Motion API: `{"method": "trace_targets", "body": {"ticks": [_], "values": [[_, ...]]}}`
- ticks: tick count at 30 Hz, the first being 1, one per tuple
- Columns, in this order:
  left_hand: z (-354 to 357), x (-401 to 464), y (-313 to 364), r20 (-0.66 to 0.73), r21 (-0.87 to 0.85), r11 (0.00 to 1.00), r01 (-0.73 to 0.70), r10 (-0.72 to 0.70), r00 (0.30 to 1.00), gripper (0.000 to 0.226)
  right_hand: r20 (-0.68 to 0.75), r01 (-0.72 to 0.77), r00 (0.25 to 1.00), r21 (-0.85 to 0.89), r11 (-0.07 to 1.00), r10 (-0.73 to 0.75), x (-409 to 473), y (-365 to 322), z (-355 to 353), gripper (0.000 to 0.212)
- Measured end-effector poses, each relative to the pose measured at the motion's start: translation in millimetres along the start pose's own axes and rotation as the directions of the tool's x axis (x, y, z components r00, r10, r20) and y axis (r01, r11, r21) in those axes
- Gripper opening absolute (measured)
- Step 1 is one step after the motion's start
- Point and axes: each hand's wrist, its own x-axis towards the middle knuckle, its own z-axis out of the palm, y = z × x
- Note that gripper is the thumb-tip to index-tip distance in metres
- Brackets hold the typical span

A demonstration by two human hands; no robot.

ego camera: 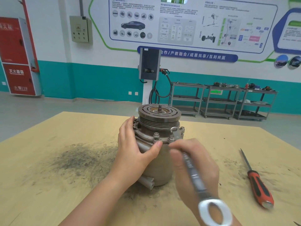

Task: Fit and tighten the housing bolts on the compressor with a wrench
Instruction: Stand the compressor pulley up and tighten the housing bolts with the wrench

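Note:
A grey compressor [161,167] stands upright on the table with its grooved pulley [159,113] on top. Several bolts sit in the housing flange; one bolt [156,135] faces me. My left hand [136,150] wraps around the compressor's left side, thumb against the flange. My right hand [193,162] grips a silver combination wrench [193,173]. The wrench's open end [175,131] reaches the flange on the right, by a bolt [182,129]; its ring end [215,212] points toward me and is blurred.
A screwdriver with a red and black handle [259,190] lies on the wooden table [48,185] at right. Dark metal dust [81,159] stains the table left of the compressor. Beyond the table stand a charging post [149,66] and metal shelf carts [221,101].

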Motion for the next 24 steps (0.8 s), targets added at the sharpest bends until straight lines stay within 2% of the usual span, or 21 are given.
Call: {"method": "trace_targets", "body": {"ticks": [2,4,6,8,11,15,18,22,24], "values": [[0,0,0,-0.002,0.004,1.0,0.002,-0.002,1.0,0.107,-0.116,-0.164,0.975,0.189,0.968,0.188,6,-3,-4,0.02],[-1,0,0,0.007,-0.001,1.0,0.015,-0.015,1.0,0.107,-0.185,-0.309,0.895,0.401,0.862,0.407,13,-3,-10,0.026],[-1,0,1,0.014,0.0,1.0,0.024,-0.024,1.0,0.108,-0.122,-0.448,0.783,0.57,0.689,0.61,20,0,-13,0.034],[-1,0,2,0.016,0.003,1.0,0.027,-0.027,1.0,0.108,-0.016,-0.512,0.69,0.695,0.504,0.724,24,4,-15,0.043],[-2,0,2,0.013,0.01,1.0,0.024,-0.024,1.0,0.108,0.072,-0.557,0.613,0.747,0.365,0.787,29,10,-20,0.042],[-2,-1,4,0.019,0.014,1.0,0.027,-0.027,0.999,0.109,0.176,-0.592,0.548,0.772,0.231,0.818,36,18,-27,0.015],[-3,0,4,0.018,0.012,1.0,0.027,-0.028,0.999,0.109,0.196,-0.592,0.541,0.78,0.205,0.818,34,20,-27,0.014],[-3,0,5,0.024,0.014,0.999,0.03,-0.03,0.999,0.108,0.156,-0.602,0.525,0.763,0.235,0.837,30,23,-25,0.03],[-3,0,6,0.027,0.015,0.999,0.031,-0.031,0.999,0.108,0.166,-0.571,0.508,0.8,0.186,0.845,28,22,-23,0.026]]}}
